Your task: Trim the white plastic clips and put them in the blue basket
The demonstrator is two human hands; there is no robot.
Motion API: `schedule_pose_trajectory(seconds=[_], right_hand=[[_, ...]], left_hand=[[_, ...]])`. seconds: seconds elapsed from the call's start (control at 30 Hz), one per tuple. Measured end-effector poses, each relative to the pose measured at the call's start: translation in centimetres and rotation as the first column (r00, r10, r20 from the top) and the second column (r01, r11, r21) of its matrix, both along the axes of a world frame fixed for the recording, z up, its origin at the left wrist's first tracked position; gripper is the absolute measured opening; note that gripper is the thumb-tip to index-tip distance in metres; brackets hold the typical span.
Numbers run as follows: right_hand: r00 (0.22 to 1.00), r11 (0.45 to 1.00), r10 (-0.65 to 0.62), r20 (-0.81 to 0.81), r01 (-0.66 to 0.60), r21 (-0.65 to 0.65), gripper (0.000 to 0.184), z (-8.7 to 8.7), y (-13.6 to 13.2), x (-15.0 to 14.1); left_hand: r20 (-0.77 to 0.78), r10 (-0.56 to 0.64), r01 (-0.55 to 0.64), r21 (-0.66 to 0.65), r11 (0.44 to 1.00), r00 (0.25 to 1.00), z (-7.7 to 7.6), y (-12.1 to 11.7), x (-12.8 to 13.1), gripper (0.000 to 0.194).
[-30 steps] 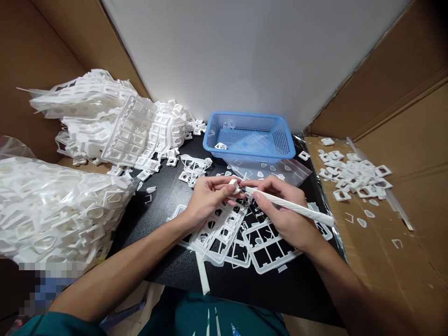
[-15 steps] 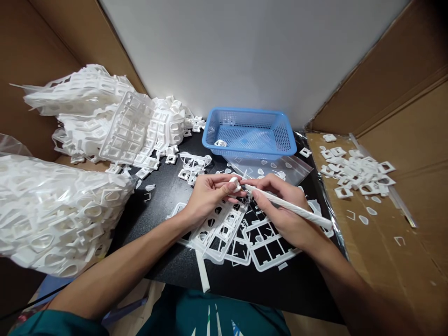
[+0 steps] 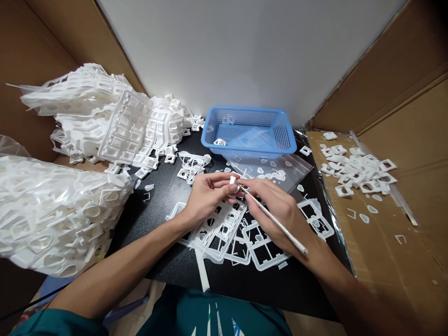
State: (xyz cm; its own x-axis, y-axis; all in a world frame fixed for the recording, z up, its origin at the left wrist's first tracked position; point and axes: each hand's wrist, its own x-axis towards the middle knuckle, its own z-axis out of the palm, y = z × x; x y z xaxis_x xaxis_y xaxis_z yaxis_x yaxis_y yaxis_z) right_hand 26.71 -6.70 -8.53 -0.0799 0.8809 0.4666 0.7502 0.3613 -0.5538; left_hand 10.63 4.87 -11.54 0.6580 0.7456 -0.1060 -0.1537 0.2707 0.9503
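Observation:
A small white plastic piece (image 3: 233,180) is pinched between the thumb and fingers of my left hand (image 3: 206,193), over the middle of the table. My right hand (image 3: 271,205) grips a slim white stick-like tool (image 3: 276,219) much like a pen; its far end meets the piece, and the tip itself is hidden by fingers. Beneath both hands lie white plastic frames (image 3: 219,233) with rows of square openings, partly overlapping. A flat white strip (image 3: 202,270) lies near the table's front edge.
Behind my hands stands a blue perforated basket (image 3: 250,151) with a white piece inside. A clear bag (image 3: 297,170) lies before it, scattered with thin offcuts. Bulging bags of white parts (image 3: 59,210) fill the left. On cardboard at right sits a pile of white pieces (image 3: 360,170).
The tool has swung in my right hand, its rear end now lower and nearer me. My right hand has turned and closed in on the piece; my left has barely moved.

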Motion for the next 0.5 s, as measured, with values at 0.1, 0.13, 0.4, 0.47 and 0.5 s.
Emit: schedule_pose_trajectory(seconds=[0.1,0.13,0.4,0.47,0.5], right_hand=[[0.989,1.000,-0.004,0.150,-0.001,0.028,0.027,-0.7,0.0,-0.4],[0.980,0.999,-0.013,0.198,0.007,0.035,0.027,-0.9,0.0,-0.5],[0.876,0.991,-0.098,0.472,0.042,0.128,0.020,-1.5,-0.2,-1.3],[0.850,0.986,-0.118,0.513,0.041,0.159,0.017,-1.6,-0.1,-1.4],[0.842,0.985,-0.126,0.524,0.042,0.170,0.015,-1.7,-0.1,-1.4]], left_hand=[[-0.005,0.020,-0.020,0.003,1.000,1.000,0.0,-0.1,0.0,0.045],[-0.004,0.026,-0.026,0.001,1.000,1.000,0.0,-0.1,0.0,0.046],[-0.015,0.042,-0.042,0.005,0.999,0.999,0.2,0.0,0.1,0.040],[-0.021,0.056,-0.055,0.012,0.998,0.998,0.1,0.0,0.1,0.039],[-0.021,0.060,-0.060,0.017,0.998,0.998,0.1,0.1,0.1,0.038]])
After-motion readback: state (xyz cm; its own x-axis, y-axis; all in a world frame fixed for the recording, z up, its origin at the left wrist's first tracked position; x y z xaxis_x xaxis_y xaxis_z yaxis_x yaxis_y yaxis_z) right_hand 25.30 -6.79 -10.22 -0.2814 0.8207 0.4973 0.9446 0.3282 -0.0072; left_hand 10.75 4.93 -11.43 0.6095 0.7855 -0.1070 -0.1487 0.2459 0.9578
